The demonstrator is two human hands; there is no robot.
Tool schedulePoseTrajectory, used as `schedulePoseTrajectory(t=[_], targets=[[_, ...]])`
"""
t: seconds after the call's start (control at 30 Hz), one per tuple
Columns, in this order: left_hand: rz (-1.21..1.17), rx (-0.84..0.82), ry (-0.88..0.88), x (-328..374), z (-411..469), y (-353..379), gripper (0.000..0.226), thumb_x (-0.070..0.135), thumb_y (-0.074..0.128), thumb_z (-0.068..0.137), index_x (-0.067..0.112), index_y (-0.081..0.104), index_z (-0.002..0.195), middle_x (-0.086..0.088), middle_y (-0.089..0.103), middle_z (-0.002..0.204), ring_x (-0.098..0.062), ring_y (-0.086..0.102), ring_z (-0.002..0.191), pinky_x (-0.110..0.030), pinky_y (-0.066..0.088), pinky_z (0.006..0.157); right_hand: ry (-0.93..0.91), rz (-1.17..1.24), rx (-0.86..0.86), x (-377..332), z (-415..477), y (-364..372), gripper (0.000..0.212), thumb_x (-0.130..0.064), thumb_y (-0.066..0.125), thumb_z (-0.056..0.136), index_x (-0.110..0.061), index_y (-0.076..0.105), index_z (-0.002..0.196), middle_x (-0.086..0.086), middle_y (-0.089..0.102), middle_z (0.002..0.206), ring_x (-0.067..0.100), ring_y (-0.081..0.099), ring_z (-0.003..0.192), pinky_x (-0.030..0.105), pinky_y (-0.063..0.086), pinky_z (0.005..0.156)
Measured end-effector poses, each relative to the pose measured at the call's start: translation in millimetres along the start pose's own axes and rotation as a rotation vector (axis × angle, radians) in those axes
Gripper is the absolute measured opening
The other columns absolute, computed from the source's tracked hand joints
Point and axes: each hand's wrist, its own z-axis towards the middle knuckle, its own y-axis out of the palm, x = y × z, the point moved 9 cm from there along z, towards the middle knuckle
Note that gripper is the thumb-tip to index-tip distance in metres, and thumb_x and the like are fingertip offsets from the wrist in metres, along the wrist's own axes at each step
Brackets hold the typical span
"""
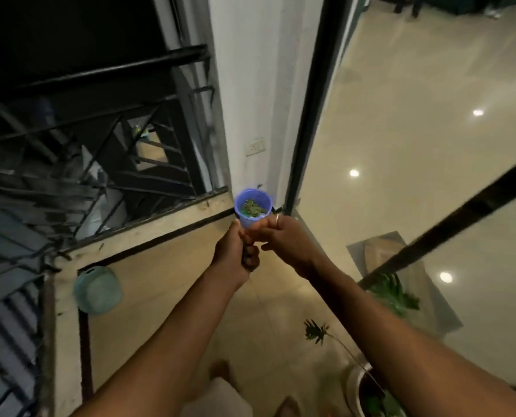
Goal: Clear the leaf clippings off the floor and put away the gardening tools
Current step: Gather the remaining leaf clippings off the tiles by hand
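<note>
Blue cup (253,218) (clippings (252,207) inside) in right hand (284,240)

The cup (240,216) is small, round and blue. It stands upright with its open top facing up, so we can see right inside. The clippings (251,207) are little green leaf bits, heaped in a small pile at the bottom of the cup. They fill only part of it. The cup is up in the air. The right hand (284,239) holds it low on its side with curled fingers. The left hand (234,254) grips a dark thing (246,259) just below the cup (too hidden to tell what it is).
</note>
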Motion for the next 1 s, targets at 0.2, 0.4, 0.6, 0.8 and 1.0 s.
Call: schedulePoseTrajectory(t=[0.2, 0.4, 0.6, 0.8, 1.0], targets=[[-0.078, 0.099, -0.025, 62.0, 85.9, -17.6, 0.038, 0.045, 0.046, 0.107, 0.019, 0.052, 0.079, 0.002, 0.046, 0.057, -0.009, 0.037, 0.044, -0.022, 0.023, 0.041, 0.054, 0.046, -0.059, 4.9, 118.0, 23.7, 0.015, -0.012, 0.062, 0.096, -0.012, 0.076, 0.098, 0.0, 0.077, 0.09, 0.005, 0.071, 0.084, 0.019, 0.051, 0.07], [-0.057, 0.115, -0.138, 110.1, 190.7, -4.1, 0.04, 0.046, 0.044, 0.107, 0.013, 0.061, 0.093, -0.007, 0.058, 0.07, -0.016, 0.048, 0.055, -0.024, 0.033, 0.046, 0.291, 0.225, -0.021, 45.8, 229.6, 29.6, 0.016, -0.008, 0.058, 0.098, -0.011, 0.073, 0.104, 0.007, 0.076, 0.1, 0.018, 0.072, 0.095, 0.028, 0.058, 0.076], [-0.032, 0.147, -0.267, 122.8, 295.5, 32.2, 0.041, 0.041, 0.042, 0.109, 0.007, 0.062, 0.097, -0.018, 0.066, 0.089, -0.031, 0.064, 0.079, -0.036, 0.049, 0.064, 0.566, 0.521, 0.218, 95.1, 309.0, 8.7, 0.022, -0.025, 0.064, 0.095, -0.014, 0.074, 0.11, 0.009, 0.076, 0.105, 0.028, 0.071, 0.105, 0.043, 0.057, 0.092], [-0.11, 0.246, -0.363, 91.4, 438.8, 62.5, 0.046, 0.042, 0.04, 0.109, 0.003, 0.064, 0.107, -0.022, 0.07, 0.084, -0.034, 0.066, 0.082, -0.042, 0.052, 0.069, 0.741, 0.76, 0.481, 182.8, 402.3, -8.8, 0.02, -0.022, 0.059, 0.094, -0.01, 0.076, 0.095, 0.01, 0.078, 0.093, 0.026, 0.073, 0.093, 0.04, 0.056, 0.089], [-0.07, 0.325, -0.424, 26.9, 624.4, 58.2, 0.049, 0.044, 0.04, 0.109, 0.0, 0.058, 0.119, -0.02, 0.064, 0.101, -0.034, 0.063, 0.09, -0.043, 0.051, 0.084, 0.82, 0.908, 0.677, 348.2, 531.4, 1.6, 0.032, -0.02, 0.062, 0.085, -0.007, 0.069, 0.114, 0.018, 0.076, 0.098, 0.036, 0.073, 0.094, 0.056, 0.058, 0.09]])
